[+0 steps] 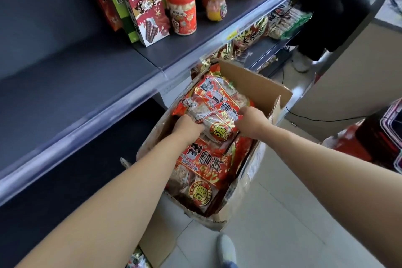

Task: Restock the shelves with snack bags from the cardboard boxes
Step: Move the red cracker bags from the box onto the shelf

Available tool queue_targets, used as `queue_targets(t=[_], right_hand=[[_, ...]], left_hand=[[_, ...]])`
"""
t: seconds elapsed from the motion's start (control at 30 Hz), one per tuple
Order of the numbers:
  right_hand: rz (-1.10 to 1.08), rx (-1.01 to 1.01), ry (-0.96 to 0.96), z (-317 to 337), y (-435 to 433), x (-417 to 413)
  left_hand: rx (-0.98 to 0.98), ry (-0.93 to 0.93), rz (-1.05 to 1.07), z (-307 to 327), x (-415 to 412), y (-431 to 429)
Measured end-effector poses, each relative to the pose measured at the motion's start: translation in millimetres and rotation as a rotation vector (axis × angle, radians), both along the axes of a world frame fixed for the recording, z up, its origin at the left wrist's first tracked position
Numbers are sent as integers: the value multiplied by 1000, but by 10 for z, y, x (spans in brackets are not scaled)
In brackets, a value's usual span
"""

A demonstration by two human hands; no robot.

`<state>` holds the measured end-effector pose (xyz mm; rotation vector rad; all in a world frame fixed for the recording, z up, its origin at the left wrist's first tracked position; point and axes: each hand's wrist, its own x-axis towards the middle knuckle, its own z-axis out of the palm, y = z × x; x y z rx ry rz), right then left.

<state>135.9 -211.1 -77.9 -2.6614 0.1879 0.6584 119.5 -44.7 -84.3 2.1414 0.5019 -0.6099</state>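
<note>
Both hands are reaching into the open cardboard box (256, 85) on the floor. The left hand (188, 126) and right hand (252, 121) are each gripping a side of the top snack bag (217, 104), fingertips tucked out of sight beneath its edges. Its long axis is running away from the camera, toward the shelf (91, 85). Another snack bag (202, 169) is lying partly covered underneath. Blur is softening the printed lettering.

The near snack bag (202, 165) in the cardboard box (250, 85) reads "雪饼", with "6连" in its gold seal; at one o'clock, a shelf bag (252, 35) reads "大礼包"; other print is too blurred.
</note>
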Motion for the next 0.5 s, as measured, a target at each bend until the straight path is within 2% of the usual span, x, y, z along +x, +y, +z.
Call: queue_targets(t=[0.1,0.23,0.33,0.5], right_hand=[[36,-33,20,-131,-100,275],[67,-83,60,-317,-183,608],[-6,-60,109,-495,-228,813],[-212,44,156,-661,-199,1009]], left_hand=[[-59,67,138,-196,139,-148],[-109,59,384,-410,324,-319],[-168,74,528,-503,390,-365],[-140,85,545,-578,437,-310]])
